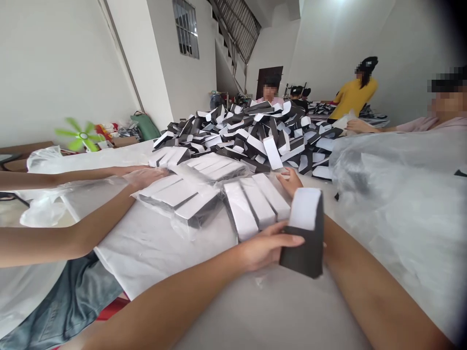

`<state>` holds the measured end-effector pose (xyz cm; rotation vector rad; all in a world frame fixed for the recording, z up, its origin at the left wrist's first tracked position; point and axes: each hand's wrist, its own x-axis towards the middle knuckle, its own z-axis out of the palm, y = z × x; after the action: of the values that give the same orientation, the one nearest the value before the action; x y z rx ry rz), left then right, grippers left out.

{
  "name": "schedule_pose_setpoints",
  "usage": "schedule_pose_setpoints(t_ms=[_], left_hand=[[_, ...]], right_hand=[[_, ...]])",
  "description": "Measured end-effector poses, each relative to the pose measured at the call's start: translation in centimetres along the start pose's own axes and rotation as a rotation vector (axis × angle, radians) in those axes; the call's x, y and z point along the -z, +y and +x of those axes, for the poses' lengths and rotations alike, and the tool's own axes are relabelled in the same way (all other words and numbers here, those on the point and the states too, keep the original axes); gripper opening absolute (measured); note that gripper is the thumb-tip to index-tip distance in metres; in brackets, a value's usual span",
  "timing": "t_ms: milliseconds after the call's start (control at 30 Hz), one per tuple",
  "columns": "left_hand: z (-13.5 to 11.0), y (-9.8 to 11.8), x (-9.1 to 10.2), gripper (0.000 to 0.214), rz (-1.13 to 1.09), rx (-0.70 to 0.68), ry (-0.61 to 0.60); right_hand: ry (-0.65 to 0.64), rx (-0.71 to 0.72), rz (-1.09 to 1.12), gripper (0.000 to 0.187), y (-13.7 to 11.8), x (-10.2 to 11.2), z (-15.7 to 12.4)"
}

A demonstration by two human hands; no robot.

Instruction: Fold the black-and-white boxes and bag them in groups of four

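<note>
Left hand (268,249) is gripping a black-and-white box (304,233) upright, fingers wrapped around it; right hand (290,182) is lying open just beyond, beside a row of white-topped boxes (251,206). Co-worker's hands (146,177) are resting on plastic-wrapped boxes (182,197) over a white sheet (153,253); a big box pile (248,136) is sitting behind.

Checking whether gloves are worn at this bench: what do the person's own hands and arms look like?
The left hand and right hand wear no gloves, and no ring or watch shows. The left forearm and right forearm are bare, without sleeves.
</note>
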<state>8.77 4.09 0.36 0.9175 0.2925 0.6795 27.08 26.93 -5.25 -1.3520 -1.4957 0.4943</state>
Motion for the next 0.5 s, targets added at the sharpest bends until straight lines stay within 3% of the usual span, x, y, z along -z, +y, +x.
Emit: schedule_pose_setpoints(t_ms=[100, 233, 367, 500], left_hand=[[0.0, -0.6, -0.3, 0.061, 0.011, 0.091, -0.045], [0.1, -0.7, -0.2, 0.068, 0.012, 0.106, -0.046], [0.3, -0.7, 0.2, 0.07, 0.016, 0.152, -0.043], [0.2, -0.5, 0.2, 0.063, 0.049, 0.196, -0.022]], right_hand=[[0.049, -0.055, 0.027, 0.074, 0.0, -1.7, 1.4], [-0.013, -0.028, 0.075, 0.075, 0.0, -3.7, 2.6], [-0.106, -0.02, 0.089, 0.05, 0.3, -4.1, 2.6], [-0.067, -0.043, 0.088, 0.037, -0.1, -2.9, 1.5]])
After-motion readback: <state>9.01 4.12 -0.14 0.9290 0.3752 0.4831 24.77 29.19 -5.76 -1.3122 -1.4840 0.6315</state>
